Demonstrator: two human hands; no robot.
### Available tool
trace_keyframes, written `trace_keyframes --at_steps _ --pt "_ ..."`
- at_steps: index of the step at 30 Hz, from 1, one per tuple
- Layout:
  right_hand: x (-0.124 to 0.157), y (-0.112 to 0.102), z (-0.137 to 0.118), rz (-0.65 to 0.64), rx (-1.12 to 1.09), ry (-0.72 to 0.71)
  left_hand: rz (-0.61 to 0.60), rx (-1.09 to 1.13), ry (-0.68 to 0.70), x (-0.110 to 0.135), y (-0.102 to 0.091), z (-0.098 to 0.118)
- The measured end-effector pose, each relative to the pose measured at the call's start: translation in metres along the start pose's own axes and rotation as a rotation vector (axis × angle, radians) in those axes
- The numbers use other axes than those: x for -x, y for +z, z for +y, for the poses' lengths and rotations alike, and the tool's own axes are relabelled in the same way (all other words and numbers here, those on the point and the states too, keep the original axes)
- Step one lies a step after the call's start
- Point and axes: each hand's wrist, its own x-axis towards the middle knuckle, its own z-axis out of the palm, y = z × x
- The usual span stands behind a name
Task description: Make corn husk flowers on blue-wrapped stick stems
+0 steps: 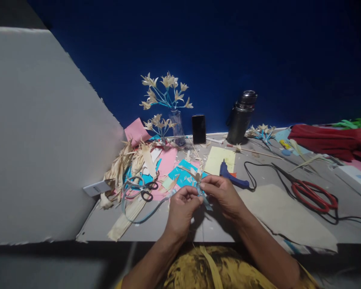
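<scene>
Both my hands meet over the table's near edge around a small dried-leaf flower (197,177) with a pale blue ribbon (206,200) wound on its stem. My left hand (182,208) is curled, its fingertips pinching the stem and ribbon from the left. My right hand (223,192) pinches the same piece from the right, close under the petals. A long tail of the ribbon (150,212) trails off to the left across the table.
Black-handled scissors (147,191), dried husk strips (120,168) and coloured paper scraps (168,162) lie left. A blue glue gun (233,178) with black cord, red scissors (311,194), a vase of finished flowers (177,128), a phone (199,129), a metal flask (241,117), red cloth (331,142).
</scene>
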Motion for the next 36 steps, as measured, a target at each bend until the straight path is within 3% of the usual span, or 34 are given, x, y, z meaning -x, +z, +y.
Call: trace_keyframes --at_steps 7,13,18,24,29,36 --pt "0.0 -0.001 -0.005 -0.072 0.173 -0.07 0.04 -0.173 0.071 -0.001 0.0 0.001" --pt "0.0 0.003 -0.006 -0.004 0.351 -0.163 0.033 -0.278 0.136 0.001 0.001 0.003" --pt "-0.002 0.001 0.0 0.046 0.369 -0.2 -0.07 -0.175 0.153 0.002 0.0 0.012" --pt "0.003 0.002 -0.003 0.039 0.365 -0.264 -0.004 -0.113 0.201 -0.005 0.002 0.019" --pt "0.01 0.005 -0.007 0.105 0.471 -0.319 0.017 -0.142 0.214 -0.012 0.001 0.019" --pt "0.011 0.007 -0.01 0.112 0.515 -0.343 -0.02 -0.079 0.165 -0.015 0.004 0.024"
